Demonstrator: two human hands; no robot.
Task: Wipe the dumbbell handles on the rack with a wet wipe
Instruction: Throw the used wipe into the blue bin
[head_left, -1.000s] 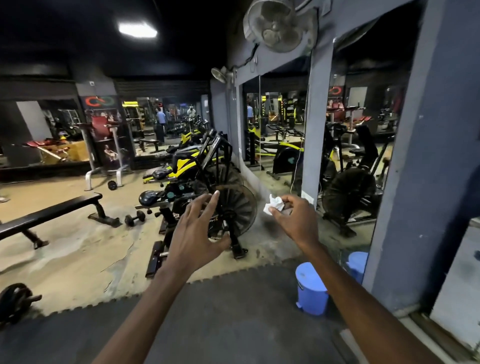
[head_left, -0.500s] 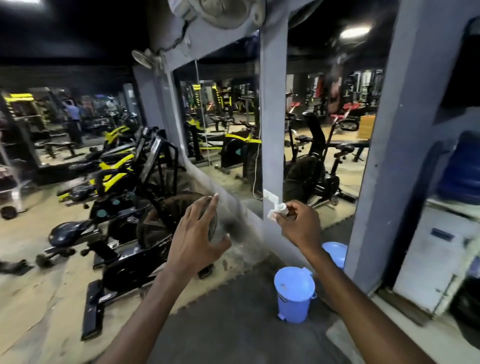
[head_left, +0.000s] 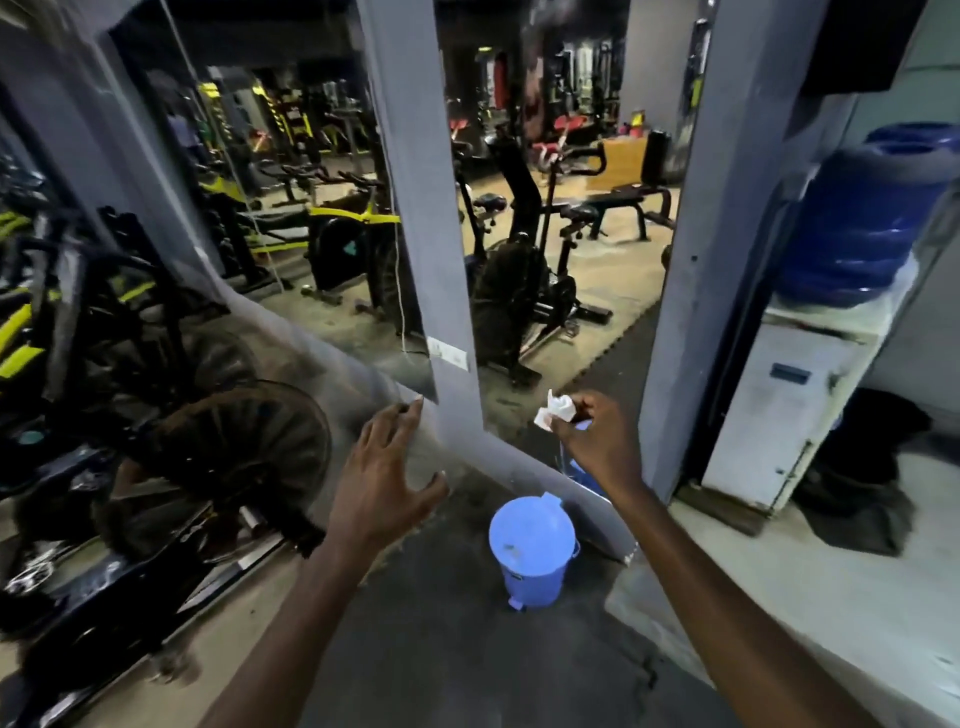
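My right hand (head_left: 597, 447) pinches a crumpled white wet wipe (head_left: 557, 410) at chest height, above and a little right of a small blue lidded bin (head_left: 532, 548) on the floor. My left hand (head_left: 384, 483) is held out beside it, fingers spread and holding nothing. No dumbbell rack or dumbbell shows in this view.
A grey pillar (head_left: 415, 208) with wall mirrors either side stands straight ahead. Black and yellow exercise bikes (head_left: 156, 415) crowd the left. A water dispenser (head_left: 795, 395) with a blue bottle (head_left: 857, 228) stands at the right. Dark rubber floor mat (head_left: 441, 649) lies underfoot.
The view has swung right and down, from the open gym floor to the pillar, bin and water dispenser. The bin now sits closer, below my hands. My right hand keeps the wipe.
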